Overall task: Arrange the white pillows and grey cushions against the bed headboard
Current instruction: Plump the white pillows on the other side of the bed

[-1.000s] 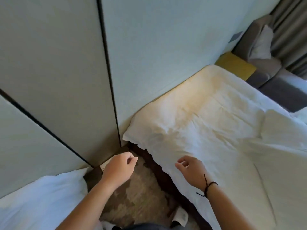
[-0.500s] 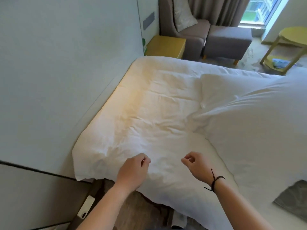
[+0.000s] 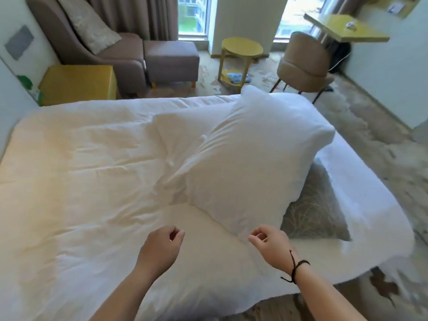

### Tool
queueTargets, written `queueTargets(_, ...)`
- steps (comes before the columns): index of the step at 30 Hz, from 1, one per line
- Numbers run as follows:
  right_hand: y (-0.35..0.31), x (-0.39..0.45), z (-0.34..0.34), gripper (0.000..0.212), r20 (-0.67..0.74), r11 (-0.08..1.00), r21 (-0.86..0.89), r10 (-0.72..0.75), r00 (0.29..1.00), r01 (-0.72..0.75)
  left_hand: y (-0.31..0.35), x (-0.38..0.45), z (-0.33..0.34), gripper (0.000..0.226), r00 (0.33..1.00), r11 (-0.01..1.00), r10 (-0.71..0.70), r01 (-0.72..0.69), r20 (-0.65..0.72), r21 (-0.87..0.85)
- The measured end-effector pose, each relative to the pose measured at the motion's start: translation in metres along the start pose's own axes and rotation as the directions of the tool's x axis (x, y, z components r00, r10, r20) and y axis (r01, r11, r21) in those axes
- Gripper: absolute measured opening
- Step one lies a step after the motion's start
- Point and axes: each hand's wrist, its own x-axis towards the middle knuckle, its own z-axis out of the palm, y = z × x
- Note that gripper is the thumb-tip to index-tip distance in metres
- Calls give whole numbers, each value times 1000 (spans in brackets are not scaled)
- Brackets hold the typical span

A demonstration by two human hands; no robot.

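Neither hand holds anything. The left hand [image 3: 162,245] hovers over the white duvet [image 3: 92,181] with its fingers loosely curled and nothing between them; the right hand [image 3: 269,243] is curled the same way, just beside the near corner of the big white pillow [image 3: 245,163] but, as far as can be told, not gripping it. That pillow lies slanted across the middle of the bed, its far corner tipped up. A grey cushion [image 3: 317,209] with a straw-like pattern lies partly tucked under the pillow's right edge, near the side of the bed. The headboard itself is out of view (probably off to the left, where the pale wall [image 3: 9,93] meets the mattress), so both pieces sit well apart from where they belong.

The likely next step is to take the pillow by its near corner. Pulling it by one corner alone could drag the cushion along and tip it off the bed edge onto the carpet [image 3: 382,140], or rumple the duvet. A two-handed lift would avoid both.
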Motion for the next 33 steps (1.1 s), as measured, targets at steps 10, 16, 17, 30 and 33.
queueTargets(10,94,55,-73,18,-177,963,215,203,963,-163,87,49,76,18,985,992,114,-121,126,44)
queueTargets(16,152,159,-117,44,-144,858,464,319,937,-221,141,84,118,12,996,990,77,-83,53,111)
queueTargets(17,161,179,-125,49,-140,842,490,332,933,-226,152,90,128,10,995,989,74,-81,62,121)
queueTargets(30,180,297,-122,59,231,169,943,292,928,-288,239,147,196,30,984,943,99,-140,150,301)
queueTargets(33,177,304,-118,57,245,171,933,350,904,-318,243,149,198,31,986,935,83,-126,142,331)
